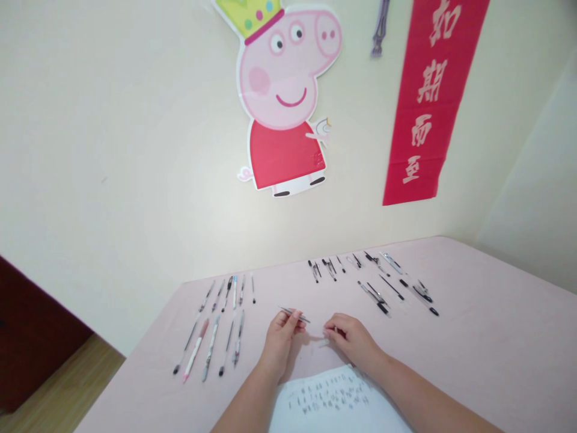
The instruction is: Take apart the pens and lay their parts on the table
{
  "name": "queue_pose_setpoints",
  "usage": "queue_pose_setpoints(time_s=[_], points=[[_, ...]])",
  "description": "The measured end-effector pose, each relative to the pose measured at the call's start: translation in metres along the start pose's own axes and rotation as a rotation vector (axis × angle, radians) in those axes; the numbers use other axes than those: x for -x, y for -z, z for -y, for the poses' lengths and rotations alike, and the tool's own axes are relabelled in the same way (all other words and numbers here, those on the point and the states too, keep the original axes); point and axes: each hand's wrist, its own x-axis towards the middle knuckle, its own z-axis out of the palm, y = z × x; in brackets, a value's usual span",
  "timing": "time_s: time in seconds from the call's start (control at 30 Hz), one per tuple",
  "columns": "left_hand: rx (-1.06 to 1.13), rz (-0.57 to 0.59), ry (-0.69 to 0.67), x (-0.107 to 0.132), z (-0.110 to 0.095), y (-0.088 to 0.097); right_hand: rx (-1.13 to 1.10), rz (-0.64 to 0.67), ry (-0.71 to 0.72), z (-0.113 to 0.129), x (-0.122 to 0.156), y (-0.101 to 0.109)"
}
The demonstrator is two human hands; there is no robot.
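Note:
My left hand (280, 337) is closed on a thin dark pen part (293, 313) that sticks out up and to the left of its fingertips. My right hand (349, 337) is pinched on a small clear piece (325, 332), too small to name. Both hands hover over the pink table (473, 337) just beyond a white sheet of paper (333, 403) with handwriting. The two hands are a short gap apart.
Several whole pens (211, 337) lie in rows at the left of the table. Several pen parts and dark pens (378, 282) are spread at the back right. A cartoon pig sticker (283, 108) and a red banner (428, 102) hang on the wall behind. Wooden floor (54, 391) shows at left.

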Motion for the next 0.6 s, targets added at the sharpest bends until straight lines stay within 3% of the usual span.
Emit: queue_pose_setpoints(time_s=[0.2, 0.6], points=[[-0.041, -0.036, -0.006, 0.000, -0.001, -0.001, 0.028, -0.004, 0.008, 0.001, 0.001, 0.000], [-0.025, 0.120, 0.008, 0.010, -0.007, -0.008, -0.015, 0.019, 0.017, -0.001, 0.000, 0.000]])
